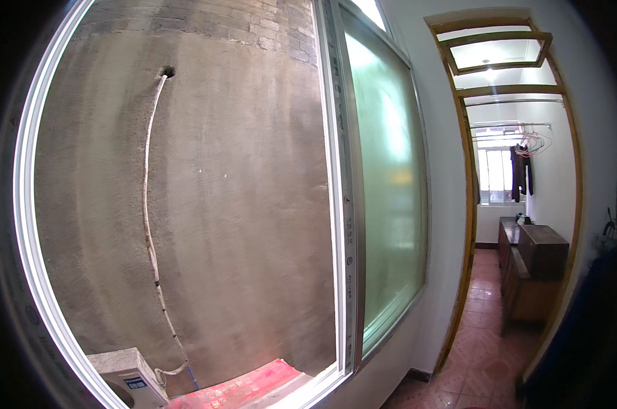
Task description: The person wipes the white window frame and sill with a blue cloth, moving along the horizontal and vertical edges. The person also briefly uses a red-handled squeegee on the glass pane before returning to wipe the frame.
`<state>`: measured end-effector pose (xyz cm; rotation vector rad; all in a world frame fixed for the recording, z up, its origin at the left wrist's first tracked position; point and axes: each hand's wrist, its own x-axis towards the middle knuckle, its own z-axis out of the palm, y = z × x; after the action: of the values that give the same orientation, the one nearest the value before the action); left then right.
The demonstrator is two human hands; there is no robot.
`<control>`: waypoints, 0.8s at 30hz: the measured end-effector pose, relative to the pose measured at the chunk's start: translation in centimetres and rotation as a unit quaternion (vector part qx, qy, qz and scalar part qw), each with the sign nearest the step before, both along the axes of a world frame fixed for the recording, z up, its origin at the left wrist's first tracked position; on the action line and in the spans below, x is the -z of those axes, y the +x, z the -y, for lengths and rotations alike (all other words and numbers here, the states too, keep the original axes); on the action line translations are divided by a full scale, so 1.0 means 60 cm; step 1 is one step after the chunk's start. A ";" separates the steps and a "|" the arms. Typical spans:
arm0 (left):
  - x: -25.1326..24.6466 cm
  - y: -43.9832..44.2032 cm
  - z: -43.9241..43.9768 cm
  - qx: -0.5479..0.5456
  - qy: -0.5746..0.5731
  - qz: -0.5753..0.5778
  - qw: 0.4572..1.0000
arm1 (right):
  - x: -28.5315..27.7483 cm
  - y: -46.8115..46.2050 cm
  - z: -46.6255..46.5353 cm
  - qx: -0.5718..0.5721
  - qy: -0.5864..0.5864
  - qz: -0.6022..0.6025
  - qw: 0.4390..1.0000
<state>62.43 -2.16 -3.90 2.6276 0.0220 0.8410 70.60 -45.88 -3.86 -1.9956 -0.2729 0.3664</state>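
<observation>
Neither of my hands is in view. Before me is a window with a white frame (334, 204), its left part open onto a bare grey-brown cement wall (247, 194). A green-tinted glass pane (390, 194) fills the right part. Outside, a wrapped pipe (146, 194) runs down the wall from a hole (169, 71) to an air conditioner outdoor unit (127, 376), which bears a label. A red sheet (247, 386) lies beside the unit, below the window opening.
To the right, a wooden door frame (467, 230) with a tilted transom window (497, 51) leads into a room with a reddish tiled floor (479, 317). Along its right side stand a brown box (543, 250) and wooden cabinets (530, 301). Dark clothes (520, 174) and hangers (535, 143) hang from a rail.
</observation>
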 end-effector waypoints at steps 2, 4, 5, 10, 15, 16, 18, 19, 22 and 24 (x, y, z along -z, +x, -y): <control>-0.014 -0.025 0.035 -0.016 -0.015 0.022 1.000 | 0.001 0.001 0.013 -0.022 0.003 0.002 1.000; -0.033 -0.053 0.081 -0.034 -0.031 0.051 0.998 | 0.003 0.005 0.028 -0.046 0.005 0.001 0.999; -0.044 -0.067 0.105 -0.047 -0.037 0.064 0.996 | 0.005 0.008 0.033 -0.061 0.006 0.000 0.998; -0.093 -0.131 0.217 -0.109 -0.035 0.148 0.982 | 0.016 0.023 0.063 -0.133 0.011 -0.007 0.991; -0.116 -0.171 0.282 -0.059 -0.246 0.108 0.961 | 0.033 0.033 0.075 -0.199 0.021 -0.011 0.980; -0.116 -0.179 0.290 -0.047 -0.267 0.103 0.957 | 0.038 0.034 0.075 -0.211 0.024 -0.012 0.977; -0.111 -0.194 0.304 -0.062 -0.252 0.117 0.959 | 0.049 0.033 0.076 -0.230 0.030 -0.016 0.973; -0.108 -0.203 0.310 -0.067 -0.245 0.124 0.959 | 0.056 0.032 0.077 -0.240 0.032 -0.017 0.970; -0.098 -0.223 0.313 -0.083 -0.267 0.090 0.956 | 0.084 0.026 0.072 -0.258 0.037 -0.020 0.965; -0.091 -0.234 0.310 -0.059 -0.341 0.051 0.937 | 0.108 0.013 0.066 -0.264 0.038 -0.021 0.963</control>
<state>48.41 -20.75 1.53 1.9405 0.3789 0.8220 71.40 -49.83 -10.33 -1.8146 -0.7872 0.7214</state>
